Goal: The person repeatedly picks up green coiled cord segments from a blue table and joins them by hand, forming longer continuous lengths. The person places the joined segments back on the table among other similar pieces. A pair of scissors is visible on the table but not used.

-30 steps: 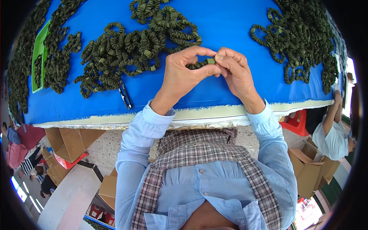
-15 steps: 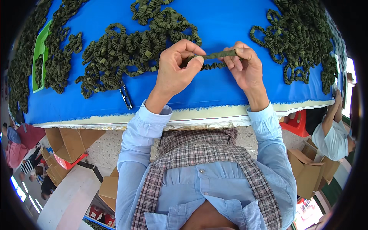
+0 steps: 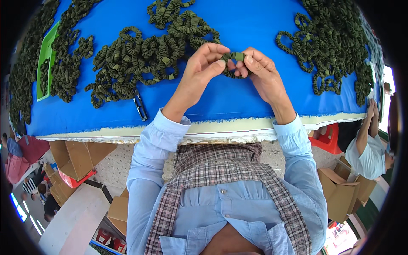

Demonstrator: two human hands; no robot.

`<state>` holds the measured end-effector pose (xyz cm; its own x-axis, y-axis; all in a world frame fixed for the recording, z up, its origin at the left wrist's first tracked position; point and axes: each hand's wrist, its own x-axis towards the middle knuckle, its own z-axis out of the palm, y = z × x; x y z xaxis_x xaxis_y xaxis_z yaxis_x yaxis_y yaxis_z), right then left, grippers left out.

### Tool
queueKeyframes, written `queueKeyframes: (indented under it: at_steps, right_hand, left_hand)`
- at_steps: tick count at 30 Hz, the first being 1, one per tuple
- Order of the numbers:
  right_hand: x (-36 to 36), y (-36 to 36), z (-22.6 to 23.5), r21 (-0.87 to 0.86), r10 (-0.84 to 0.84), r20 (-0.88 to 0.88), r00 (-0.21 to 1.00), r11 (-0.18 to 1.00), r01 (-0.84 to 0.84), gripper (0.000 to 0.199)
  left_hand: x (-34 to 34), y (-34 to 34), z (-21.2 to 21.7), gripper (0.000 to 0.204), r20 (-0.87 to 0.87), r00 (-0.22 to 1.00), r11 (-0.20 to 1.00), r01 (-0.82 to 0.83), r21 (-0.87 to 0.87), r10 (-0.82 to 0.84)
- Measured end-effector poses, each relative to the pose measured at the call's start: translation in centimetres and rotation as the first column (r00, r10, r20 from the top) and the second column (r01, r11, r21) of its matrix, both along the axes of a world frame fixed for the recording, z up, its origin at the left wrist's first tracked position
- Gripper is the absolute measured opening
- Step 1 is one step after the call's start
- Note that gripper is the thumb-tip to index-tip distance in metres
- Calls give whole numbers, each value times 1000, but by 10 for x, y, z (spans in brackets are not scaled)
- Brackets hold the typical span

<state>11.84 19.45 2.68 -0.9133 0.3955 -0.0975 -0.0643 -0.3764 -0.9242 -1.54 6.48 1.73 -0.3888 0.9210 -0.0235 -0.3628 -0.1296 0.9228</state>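
Observation:
Between my two hands, above the blue-covered table point(image 3: 212, 98), is a dark green gathered fabric scrunchie point(image 3: 235, 56). Its ring shape shows, with a smooth flat patch on the upper side. My left hand point(image 3: 199, 73) pinches its left side between thumb and fingers. At the right side, my right hand point(image 3: 264, 73) grips it the same way, some fingertips showing through the loop. To the left lies a heap of similar scrunchies point(image 3: 136, 59), with small black thread snips point(image 3: 139, 105) just below it.
More scrunchies point(image 3: 335, 42) are heaped at the right, and others at the far left around a green tray point(image 3: 46, 59). Cardboard boxes point(image 3: 78, 159) and a red stool point(image 3: 327, 138) stand below the table edge. Another person point(image 3: 366, 148) sits at the right.
My hands have come closer together, the right one moving left. The scrunchie, stretched long before, has relaxed into a small ring with its smooth patch showing.

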Motion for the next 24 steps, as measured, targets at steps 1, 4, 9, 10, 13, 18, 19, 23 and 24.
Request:
queueKeyframes:
  at_steps: [1, 4, 9, 10, 13, 18, 19, 23, 24]
  right_hand:
    - [-1, -1, 1, -9, -11, -4, 1000, 1000, 11, 26]
    - [1, -2, 1, -97, 17, 36, 999, 995, -13, 24]
    - [7, 4, -3, -152, -41, 36, 999, 987, 46, 20]
    - [7, 6, -5, -175, -80, 10, 997, 981, 81, 19]
    - [7, 1, -5, -192, -131, -9, 991, 973, 127, 18]
    - [4, -9, 3, -61, -95, 47, 994, 993, 97, 18]
    - [4, -10, 4, -49, -87, 48, 995, 995, 89, 18]
    - [4, -10, 0, 64, -76, 43, 996, 995, 73, 18]
    - [5, -9, -3, 72, -78, 28, 997, 995, 76, 18]
  left_hand:
    - [0, 0, -1, 29, 87, 995, 999, 45, 20, -47]
    - [6, 3, -10, 26, 123, 991, 997, -50, 57, 43]
    - [-6, -4, -11, 22, 546, 811, 956, 55, 287, -211]
    - [-9, -5, -13, 21, 580, 777, 948, 65, 311, -244]
    - [-9, -6, -10, 20, 560, 799, 966, 98, 238, -219]
    - [12, 0, 13, 24, -252, 961, 993, -121, -11, 115]
    - [13, 0, 11, 24, -372, 915, 987, -160, 17, 155]
    - [16, -2, -5, 19, -453, 859, 969, -243, 51, 239]
    - [17, -2, -1, 18, -431, 873, 972, -233, 39, 227]
